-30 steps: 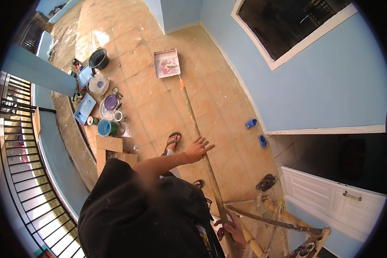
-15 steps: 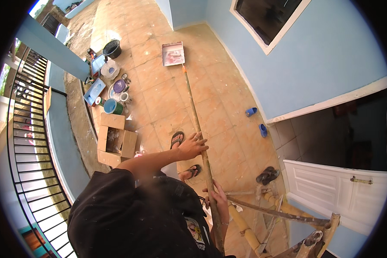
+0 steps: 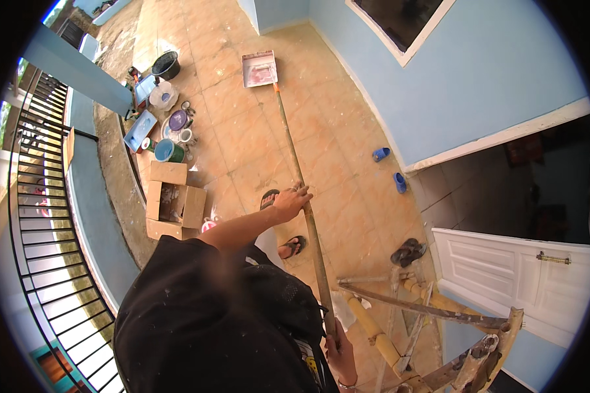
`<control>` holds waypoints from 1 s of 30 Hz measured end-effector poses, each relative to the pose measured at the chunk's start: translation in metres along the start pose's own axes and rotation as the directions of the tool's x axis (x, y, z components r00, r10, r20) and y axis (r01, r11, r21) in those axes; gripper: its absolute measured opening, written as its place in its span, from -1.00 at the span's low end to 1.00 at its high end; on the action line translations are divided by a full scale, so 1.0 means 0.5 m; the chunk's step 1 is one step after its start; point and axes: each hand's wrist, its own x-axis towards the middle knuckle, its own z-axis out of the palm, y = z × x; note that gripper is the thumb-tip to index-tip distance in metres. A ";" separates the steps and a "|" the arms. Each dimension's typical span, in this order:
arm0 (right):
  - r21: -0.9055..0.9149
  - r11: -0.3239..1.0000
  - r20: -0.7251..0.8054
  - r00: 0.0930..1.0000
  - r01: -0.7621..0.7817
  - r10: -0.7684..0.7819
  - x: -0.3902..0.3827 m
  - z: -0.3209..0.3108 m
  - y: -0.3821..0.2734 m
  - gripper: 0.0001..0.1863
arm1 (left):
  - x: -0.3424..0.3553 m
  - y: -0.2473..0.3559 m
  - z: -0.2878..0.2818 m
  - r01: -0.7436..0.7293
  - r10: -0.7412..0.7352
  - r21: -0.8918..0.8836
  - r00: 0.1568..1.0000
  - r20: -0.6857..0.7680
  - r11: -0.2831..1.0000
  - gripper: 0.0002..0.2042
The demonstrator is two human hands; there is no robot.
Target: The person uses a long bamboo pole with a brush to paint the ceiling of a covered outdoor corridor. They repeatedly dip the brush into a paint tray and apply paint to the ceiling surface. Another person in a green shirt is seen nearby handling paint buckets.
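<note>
My left hand (image 3: 290,204) is closed on a long bamboo pole (image 3: 288,137) with an orange upper end. Lower down, my right hand (image 3: 341,357) grips the same pole, partly hidden by my black shirt. The pole's far end reaches a pink-stained paint tray (image 3: 247,71) on the tiled floor (image 3: 223,144); the roller head there is hard to make out. My sandalled feet (image 3: 290,246) are beside the pole.
Buckets (image 3: 169,150), blue trays (image 3: 137,131) and an open cardboard box (image 3: 193,209) line the left, beside a railing (image 3: 42,203). At right stand a blue wall (image 3: 491,92), a doorway with white door (image 3: 478,262), slippers (image 3: 400,183) and bamboo scaffolding (image 3: 367,321).
The view has shifted, with the tray and pole higher in the picture. My right hand dipped after rising half a second ago. My rear foot came further into view earlier.
</note>
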 end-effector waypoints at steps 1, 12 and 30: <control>-0.052 0.997 -0.041 0.997 0.065 -0.067 0.023 0.014 0.005 -0.37 | 0.000 0.002 0.003 0.042 -0.043 -0.041 0.999 -0.028 0.998 -0.46; -0.155 0.921 -0.157 0.911 0.357 -0.380 0.145 0.051 0.073 -0.44 | -0.073 -0.008 -0.009 0.165 -0.183 -0.186 0.980 -0.082 0.969 -0.36; -0.232 0.970 -0.296 0.945 0.073 -0.142 0.087 0.011 0.107 -0.65 | -0.091 0.022 0.122 0.269 -0.309 -0.393 0.950 -0.040 0.879 -0.38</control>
